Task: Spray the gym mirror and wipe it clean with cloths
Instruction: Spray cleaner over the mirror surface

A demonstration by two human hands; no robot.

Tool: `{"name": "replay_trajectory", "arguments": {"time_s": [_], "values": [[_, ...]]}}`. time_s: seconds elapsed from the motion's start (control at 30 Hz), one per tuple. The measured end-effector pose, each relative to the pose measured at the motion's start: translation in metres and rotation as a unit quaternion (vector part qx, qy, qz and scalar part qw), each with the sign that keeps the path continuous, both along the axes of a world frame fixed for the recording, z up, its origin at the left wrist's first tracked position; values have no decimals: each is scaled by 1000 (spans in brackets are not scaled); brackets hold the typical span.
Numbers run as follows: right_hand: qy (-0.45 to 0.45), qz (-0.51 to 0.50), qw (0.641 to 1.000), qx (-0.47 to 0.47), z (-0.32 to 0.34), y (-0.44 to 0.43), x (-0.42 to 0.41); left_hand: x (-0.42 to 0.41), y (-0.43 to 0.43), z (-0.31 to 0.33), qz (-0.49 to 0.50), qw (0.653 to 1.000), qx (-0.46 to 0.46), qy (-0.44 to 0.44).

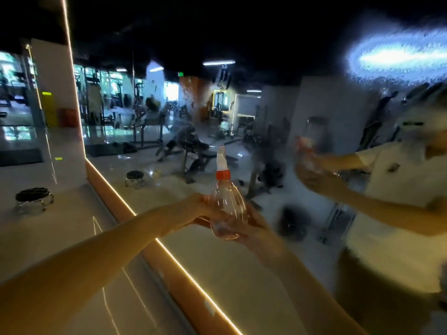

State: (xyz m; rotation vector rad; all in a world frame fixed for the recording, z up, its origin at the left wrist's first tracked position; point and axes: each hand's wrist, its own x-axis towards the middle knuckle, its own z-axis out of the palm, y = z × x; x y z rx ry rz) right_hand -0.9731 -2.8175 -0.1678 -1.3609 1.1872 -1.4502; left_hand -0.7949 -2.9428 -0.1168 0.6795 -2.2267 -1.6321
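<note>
At the gym mirror: both yr hands on 1 spray bottle, nozzle up.

Yr L hand grips the clear bottle's body from the left, fingers curled round it. Yr R hand cups it from below & behind, fingers wrapped under the base, tho the exact finger lie is blurred thru the plastic. The bottle has 1 orange collar & 1 white spray head, and is held upright just in front of the glass, above the lit orange frame on the mirror's lower edge. The glass carries 1 patch of droplets upper right, w/ a ceiling light smeared in it, plus mist mid-pane. Yr reflection at right shows 2 arms & the bottle. 1 round black stool stands on the floor at left, w/ 1 reflection of it in the glass.
</note>
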Motion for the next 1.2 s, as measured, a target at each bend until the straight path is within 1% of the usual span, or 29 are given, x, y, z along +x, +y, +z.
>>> {"name": "replay_trajectory", "arguments": {"time_s": [0.07,0.13,0.2,0.23,0.33,0.4,0.57,0.63,0.7,0.8,0.93,1.07,1.2], "values": [[8,-18,1000,-23,3,-6,9,5,-4,8,0,1000,-3,2],[9,-62,998,-11,-1,-20,17,2,-3,23,78,995,-24,58],[30,-99,995,14,-9,-35,24,-8,-1,35,173,974,-12,146],[45,-110,993,21,-11,-41,27,-12,-1,38,207,962,11,176],[45,-132,990,7,-1,-52,35,-26,-8,47,267,929,66,248],[33,-137,990,-7,14,-63,36,-34,-14,62,290,917,51,270],[73,-135,986,-63,64,-85,23,-49,-34,113,334,897,24,289],[79,-131,985,-79,80,-94,20,-54,-40,131,351,893,-6,282],[88,-122,983,-107,92,-106,17,-56,-43,147,339,898,-44,278],[96,-122,977,-146,106,-122,8,-58,-56,165,312,912,-58,262],[108,-109,980,-131,120,-148,-2,-61,-79,178,313,903,-61,288],[96,-58,987,-116,127,-169,-2,-62,-105,183,343,891,-117,273],[104,-9,989,-102,121,-184,-2,-55,-125,173,379,878,-103,273]]}}
